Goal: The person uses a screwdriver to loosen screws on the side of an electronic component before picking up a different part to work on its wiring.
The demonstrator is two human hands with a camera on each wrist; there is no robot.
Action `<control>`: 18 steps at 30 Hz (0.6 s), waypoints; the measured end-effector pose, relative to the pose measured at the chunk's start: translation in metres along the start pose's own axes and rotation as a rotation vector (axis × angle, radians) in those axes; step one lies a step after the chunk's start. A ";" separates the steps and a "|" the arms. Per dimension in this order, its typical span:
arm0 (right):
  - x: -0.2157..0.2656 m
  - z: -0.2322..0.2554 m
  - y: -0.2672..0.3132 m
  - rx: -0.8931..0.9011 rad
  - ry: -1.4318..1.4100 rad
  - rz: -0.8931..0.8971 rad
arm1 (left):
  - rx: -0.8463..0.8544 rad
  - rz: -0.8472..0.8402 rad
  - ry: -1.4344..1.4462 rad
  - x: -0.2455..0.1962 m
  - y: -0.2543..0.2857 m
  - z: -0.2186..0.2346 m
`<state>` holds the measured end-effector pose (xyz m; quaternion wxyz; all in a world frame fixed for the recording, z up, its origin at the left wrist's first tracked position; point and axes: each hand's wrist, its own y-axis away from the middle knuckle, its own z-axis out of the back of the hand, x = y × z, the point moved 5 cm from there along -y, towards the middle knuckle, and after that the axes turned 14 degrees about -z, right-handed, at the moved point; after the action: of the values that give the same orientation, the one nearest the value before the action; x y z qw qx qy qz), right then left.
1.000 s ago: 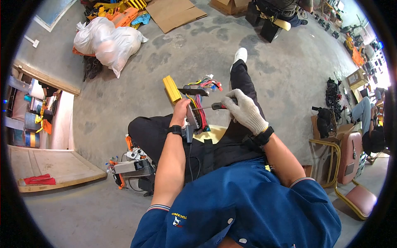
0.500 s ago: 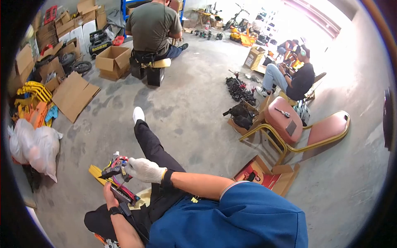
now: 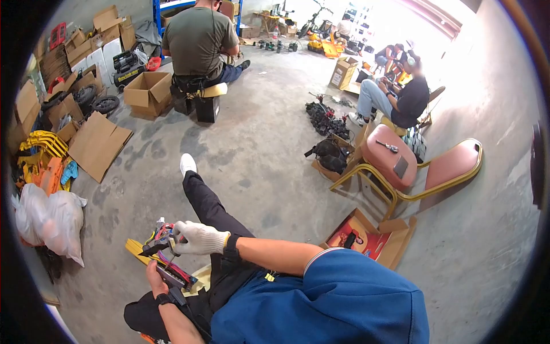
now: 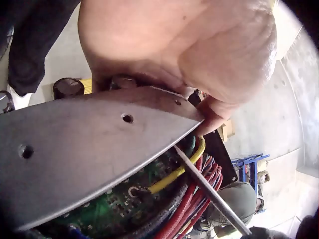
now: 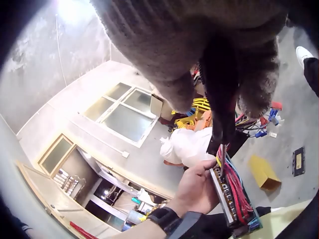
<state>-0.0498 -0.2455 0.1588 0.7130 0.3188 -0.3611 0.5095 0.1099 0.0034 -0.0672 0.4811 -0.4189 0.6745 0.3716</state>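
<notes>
My bare left hand (image 3: 154, 277) grips a metal-sided circuit board unit (image 5: 230, 199) above my lap. In the left wrist view its flat metal plate (image 4: 94, 134) shows round holes, with green board and a yellow wire (image 4: 172, 179) and red wires (image 4: 182, 211) beside it. My gloved right hand (image 3: 200, 237) holds a screwdriver by its dark handle (image 5: 219, 94); its metal shaft (image 4: 212, 191) reaches down to the plate's edge among the wires. Whether the tip touches a screw is hidden.
A yellow bar (image 3: 135, 250) lies on the floor beyond the unit. An open box (image 3: 366, 238) and a pink chair (image 3: 391, 157) stand to the right. Two seated people, cardboard boxes (image 3: 148, 93) and white bags (image 3: 57, 221) are farther off.
The head view has swung to the right, bringing the chair and seated people into fuller view. Both hands still hold the unit and the screwdriver.
</notes>
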 end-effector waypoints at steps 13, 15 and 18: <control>-0.019 -0.010 -0.008 -0.098 -0.091 0.104 | -0.019 -0.045 -0.065 -0.023 0.013 -0.018; -0.007 -0.001 -0.003 -0.126 -0.040 0.014 | -0.003 -0.072 -0.087 -0.027 0.015 -0.019; -0.004 0.005 -0.002 0.300 -0.105 -0.418 | -0.066 -0.053 -0.087 -0.033 0.019 -0.030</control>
<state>-0.0494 -0.2524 0.1577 0.7280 0.5145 -0.2442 0.3816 0.0890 -0.0095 -0.0257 0.5055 -0.4355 0.6291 0.3987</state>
